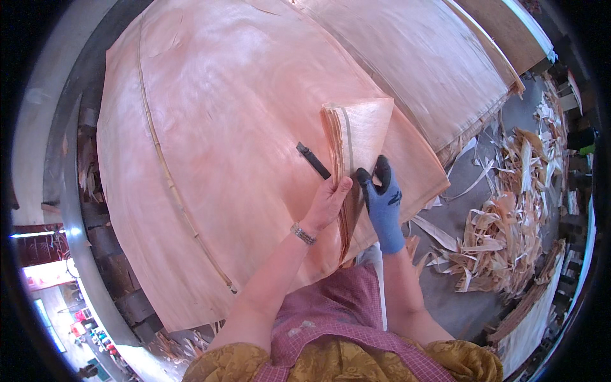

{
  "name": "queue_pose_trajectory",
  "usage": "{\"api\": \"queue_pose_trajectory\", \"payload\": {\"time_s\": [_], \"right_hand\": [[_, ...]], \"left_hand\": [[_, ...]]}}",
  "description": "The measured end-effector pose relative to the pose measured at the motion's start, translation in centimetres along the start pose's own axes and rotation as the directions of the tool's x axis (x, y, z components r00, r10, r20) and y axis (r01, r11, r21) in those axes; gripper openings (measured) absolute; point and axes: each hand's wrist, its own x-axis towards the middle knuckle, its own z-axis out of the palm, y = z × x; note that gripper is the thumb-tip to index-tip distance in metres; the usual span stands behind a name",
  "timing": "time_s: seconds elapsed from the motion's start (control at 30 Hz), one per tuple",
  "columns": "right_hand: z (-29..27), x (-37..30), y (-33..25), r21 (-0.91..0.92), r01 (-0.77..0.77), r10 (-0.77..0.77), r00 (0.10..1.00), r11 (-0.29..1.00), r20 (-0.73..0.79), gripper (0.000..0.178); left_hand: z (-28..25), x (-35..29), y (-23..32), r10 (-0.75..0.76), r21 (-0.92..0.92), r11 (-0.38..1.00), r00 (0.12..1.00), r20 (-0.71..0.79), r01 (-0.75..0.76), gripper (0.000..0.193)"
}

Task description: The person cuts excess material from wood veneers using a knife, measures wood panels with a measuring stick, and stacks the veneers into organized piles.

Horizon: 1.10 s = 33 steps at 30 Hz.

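Veneer sheets [359, 137], thin, pale pinkish-brown and folded into a small bundle, lay on top of the big veneer stack [223, 127], with their layered edges showing along the left side. The left hand [328, 204], bare with a metal bracelet [303, 233] at the wrist, pressed its grip together on the bundle's lower left edge. The right hand [382, 197], in a blue glove with black fingertips, had its grip clamped on the same bundle just beside it. A black tool [313, 160] lay just beyond the left hand's grip. Wood scraps [503, 235] littered the floor to the right, well apart.
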Motion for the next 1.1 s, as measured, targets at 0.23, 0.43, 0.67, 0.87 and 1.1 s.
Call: {"api": "queue_pose_trajectory", "payload": {"time_s": [0.23,0.43,0.67,0.87,1.1], "right_hand": [[-1.8,0.6,3.1,0.276,-0.168,0.145,0.984,0.946,0.100,0.051],[-4.3,-3.8,-3.1,-0.327,0.485,-0.517,0.856,0.811,-0.012,0.039],[0.0,0.2,0.8,0.107,-0.091,0.084,0.994,0.990,0.070,0.043],[-1.0,0.4,2.7,0.280,-0.172,0.136,0.980,0.944,0.143,0.042],[-2.7,-2.2,1.7,-0.169,0.173,-0.211,0.946,0.970,-0.246,0.038]], "left_hand": [[0.7,0.1,-0.1,-0.004,-0.072,0.997,0.999,-0.036,0.001,0.038],[0.1,0.0,-0.4,-0.070,-0.027,0.997,0.997,-0.008,0.070,0.032],[0.3,-0.1,-0.2,-0.043,-0.083,0.996,0.998,-0.038,0.040,0.033],[0.1,0.1,-0.8,0.025,-0.085,0.996,0.998,-0.054,-0.030,0.032],[0.9,0.5,-0.1,-0.016,0.037,0.999,0.997,-0.074,0.019,0.032]]}}
